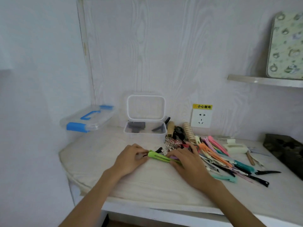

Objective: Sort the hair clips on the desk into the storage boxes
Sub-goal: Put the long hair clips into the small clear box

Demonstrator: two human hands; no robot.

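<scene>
Left hand (131,158): on the cloth-covered desk (101,163), fingers curled, pinching the near-left end of a green duckbill clip (159,157). Right hand (188,163): laid over the clip's right end, fingers bent around it and around some purple clips underneath; index finger stretched toward the pile. Green clip lying nearly flat, between both hands, centre of desk.

Pile of hair clips (219,158): right of the hands, spread from mid-desk to the near right. Pink, orange, teal, mint, white and black duckbill clips, overlapping, mostly slanted toward the near right. Two beige claw clips (188,131) and a dark claw clip at the far side of the pile, near the wall. Silver metal clips (172,143) just beyond the right hand's fingers. Cream rectangular claw clip (235,148) at the pile's far right.

Open clear storage box (145,131): far centre, lid upright against the wall; several dark clips inside. A black clip tip showing behind its right corner.

Closed clear storage box (88,119) with blue handle and latches: far left, tilted, well apart from the hands.

Wall socket (201,118) with yellow warning label: on the wall behind the pile. Dark patterned object (285,149): far right edge of desk; cannot identify. Shelf (262,81) upper right, holding a floral-patterned board (286,46) leaning on the wall.
</scene>
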